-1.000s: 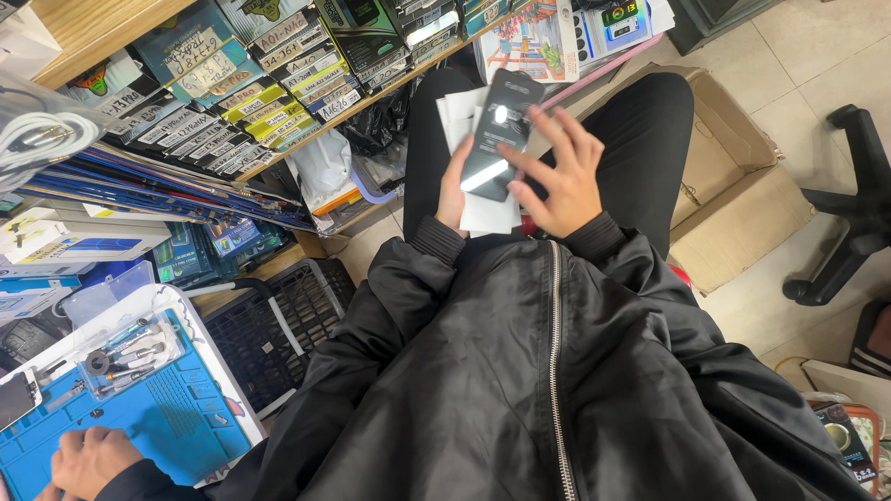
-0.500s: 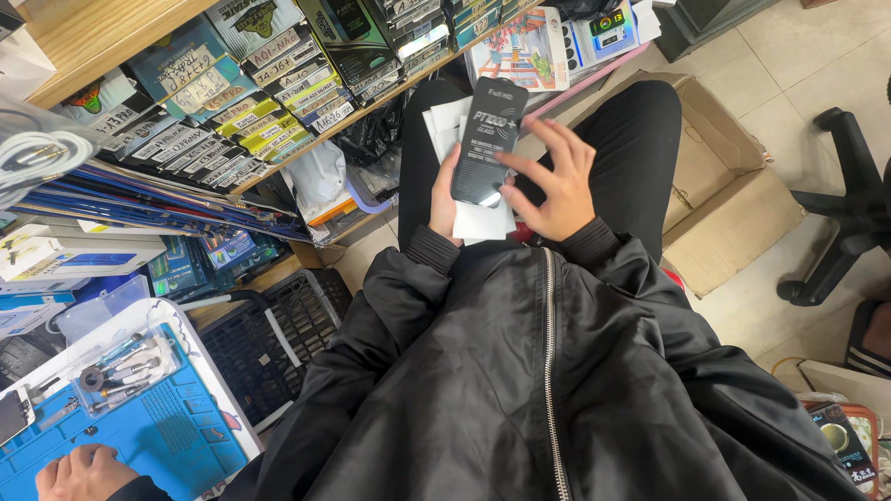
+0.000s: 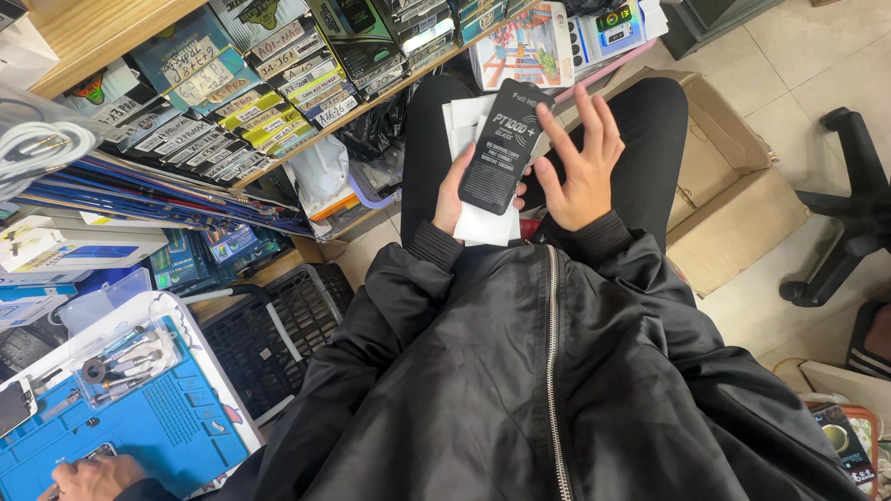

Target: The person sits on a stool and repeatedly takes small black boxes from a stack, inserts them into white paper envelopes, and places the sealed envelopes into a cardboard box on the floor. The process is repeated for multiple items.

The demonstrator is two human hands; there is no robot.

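- Black zip-up jacket (image 3: pixel 548 371) fills the near view.
- Left hand (image 3: pixel 452 197) grips a flat black rectangular package (image 3: pixel 502 147) with white sheets (image 3: pixel 486 223) behind it, over the lap.
- Right hand (image 3: pixel 581 160) hovers open, fingers spread, just beside the package.
- Brown cardboard box (image 3: pixel 742 204) sits beyond on the floor.

Single head view, steep downward, close over lap (image 3: pixel 548 371).

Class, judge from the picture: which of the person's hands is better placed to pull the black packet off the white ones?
Probably the right hand: open, beside the black packet. The left hand holds the stack.
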